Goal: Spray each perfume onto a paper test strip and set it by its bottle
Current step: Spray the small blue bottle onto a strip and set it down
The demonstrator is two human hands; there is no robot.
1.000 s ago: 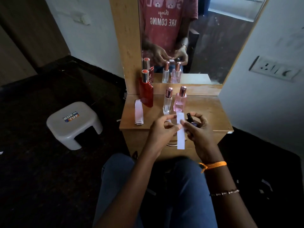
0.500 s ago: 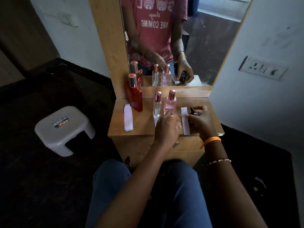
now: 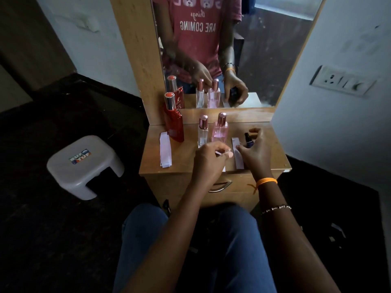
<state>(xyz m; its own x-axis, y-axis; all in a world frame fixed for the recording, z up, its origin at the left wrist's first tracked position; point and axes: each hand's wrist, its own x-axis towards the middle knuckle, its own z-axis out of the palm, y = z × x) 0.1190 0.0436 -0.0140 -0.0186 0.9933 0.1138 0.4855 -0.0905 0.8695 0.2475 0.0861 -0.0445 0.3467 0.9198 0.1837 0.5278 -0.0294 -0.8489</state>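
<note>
3 bottles point(image 3: 203, 132) crowd the tabletop's point(image 3: 184, 163) back; bare wood shows between strip stack point(image 3: 165, 152) and hands.

Matt wooden dresser top point(image 3: 273, 144), glossy bottles point(image 3: 220, 132)

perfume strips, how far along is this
Looks done: one test strip lies flat next to the small dark bottle, by the right hand. In hand: the left hand pinches another strip in front of the clear bottle and pink bottle. Left: the red bottle has only the spare strip stack beside it.
</note>
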